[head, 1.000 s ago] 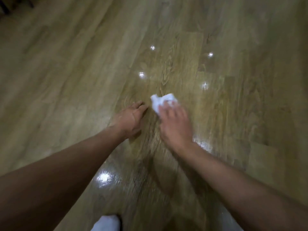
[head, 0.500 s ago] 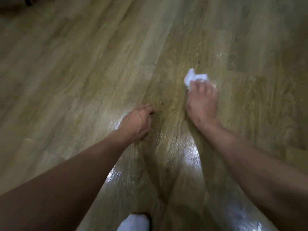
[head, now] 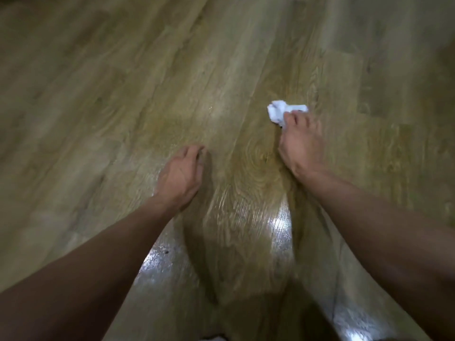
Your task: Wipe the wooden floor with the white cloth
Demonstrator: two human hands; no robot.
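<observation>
**Two hands low on a wooden floor, one pressing a white cloth**

Both of your forearms reach down to the wooden floor (head: 110, 94). Your right hand (head: 304, 146) presses the white cloth (head: 278, 112) flat to the boards, ahead and to the right. Its fingers (head: 296, 119) lie fairly straight over the near half, and the thumb is hidden. Your left hand (head: 181, 175) props on the floor well apart from the cloth, fingers loosely bent and holding nothing.

The cloth is crumpled into a small wad, and much of it pokes out beyond your fingertips. A hard push could likely roll it free or leave streaks, since so little fabric meets the wood. Glossy patches (head: 278, 225) shine between your arms and may be damp. If you lean on the left hand there, it could slide. A dark speck (head: 166, 252) near your left forearm could be missed.
</observation>
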